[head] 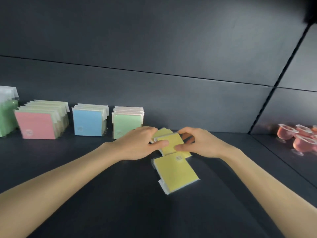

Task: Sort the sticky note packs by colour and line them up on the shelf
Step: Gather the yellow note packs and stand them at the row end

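Shelf: the dark shelf [103,186] fills the lower half of the frame and carries every pack.
Sorted rows: at middle left, upright against the back wall, you have a row fronted by a pink pack [37,125], then the blue packs [88,122], then the green packs [126,123]; more green packs sit at the far left edge [7,115], partly cut off.
Cups: at the right edge stand small clear cups [296,138] with a pinkish filling.
Held yellow packs: the fanned yellow packs [169,141] are at frame centre, low over the shelf, just right of the green row.
Left hand: your left hand [137,143] grips their left side, thumb flat on top, fingers curled over the far edge.
Right hand: your right hand [200,143] grips the right side, thumb pressed on the top face, fingers curled behind.
Loose yellow pack: one yellow pack [175,172] lies flat just below your thumbs, touched by neither hand.
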Demonstrator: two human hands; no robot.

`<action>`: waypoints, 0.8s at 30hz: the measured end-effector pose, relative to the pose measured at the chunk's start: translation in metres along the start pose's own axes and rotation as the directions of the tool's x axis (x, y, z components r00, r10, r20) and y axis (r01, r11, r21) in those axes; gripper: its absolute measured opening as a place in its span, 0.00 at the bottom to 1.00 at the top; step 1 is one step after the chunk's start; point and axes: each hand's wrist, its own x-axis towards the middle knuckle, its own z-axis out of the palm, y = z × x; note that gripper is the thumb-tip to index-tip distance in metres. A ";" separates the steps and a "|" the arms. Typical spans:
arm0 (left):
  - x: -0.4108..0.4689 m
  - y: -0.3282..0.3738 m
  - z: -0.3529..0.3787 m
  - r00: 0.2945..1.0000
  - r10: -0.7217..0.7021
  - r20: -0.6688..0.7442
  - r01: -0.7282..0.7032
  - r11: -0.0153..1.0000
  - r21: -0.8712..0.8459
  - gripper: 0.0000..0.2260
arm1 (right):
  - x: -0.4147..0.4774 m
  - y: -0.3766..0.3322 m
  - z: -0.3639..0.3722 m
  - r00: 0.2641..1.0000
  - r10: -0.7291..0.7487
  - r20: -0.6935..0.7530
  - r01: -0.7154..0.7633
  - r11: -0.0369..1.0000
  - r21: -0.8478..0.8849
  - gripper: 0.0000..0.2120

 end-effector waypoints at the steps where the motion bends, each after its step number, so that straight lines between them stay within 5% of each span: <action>1: 0.003 0.004 0.003 1.000 -0.028 0.003 0.028 1.000 -0.005 0.26 | -0.001 0.005 0.001 1.000 -0.017 -0.005 0.017 0.999 0.040 0.22; 11: 0.011 0.030 0.023 0.992 -0.112 -0.059 0.103 0.986 -0.130 0.26 | 0.001 0.028 -0.010 1.000 -0.018 0.016 0.015 0.990 0.141 0.21; 16: 0.024 0.037 0.023 0.980 -0.170 0.107 0.189 0.961 -0.204 0.36 | 0.005 0.042 -0.017 0.997 0.020 0.074 -0.034 0.982 0.187 0.17; 24: 0.028 0.041 0.022 0.985 -0.145 0.094 0.160 0.972 -0.175 0.23 | -0.003 0.048 -0.019 0.994 0.078 0.077 -0.104 0.892 0.441 0.16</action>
